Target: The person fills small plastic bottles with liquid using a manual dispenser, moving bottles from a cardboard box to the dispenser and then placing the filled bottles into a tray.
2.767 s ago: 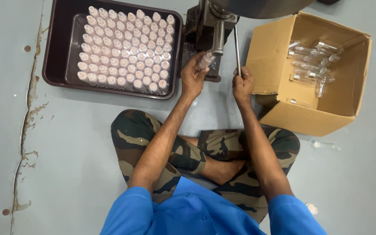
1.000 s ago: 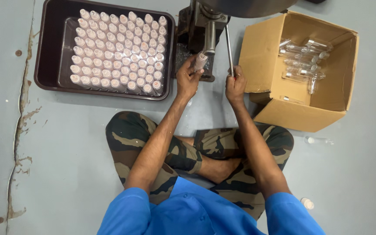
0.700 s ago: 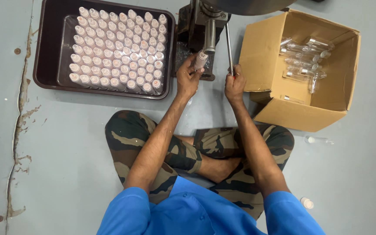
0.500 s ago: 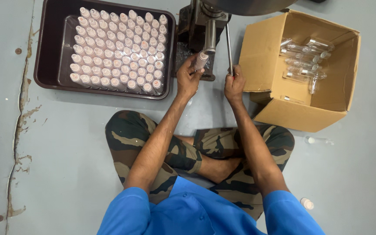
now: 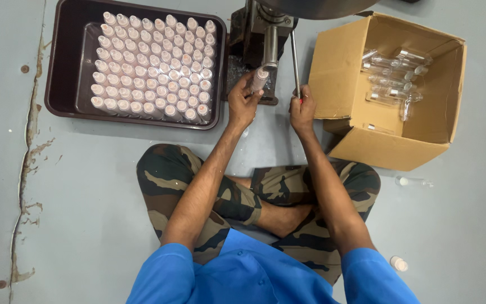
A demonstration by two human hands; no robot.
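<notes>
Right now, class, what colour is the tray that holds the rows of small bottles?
The tray is dark brown, seen in the head view.

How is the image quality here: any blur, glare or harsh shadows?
Head view: even, soft light, only faint shadows beside the tray and box; both hands, left and right, look sharp; slight glare on clear tubes in the box; machine cut off at top.

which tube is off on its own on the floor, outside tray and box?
The clear tube lying on its side on the grey floor, just right of the cardboard box.
</notes>
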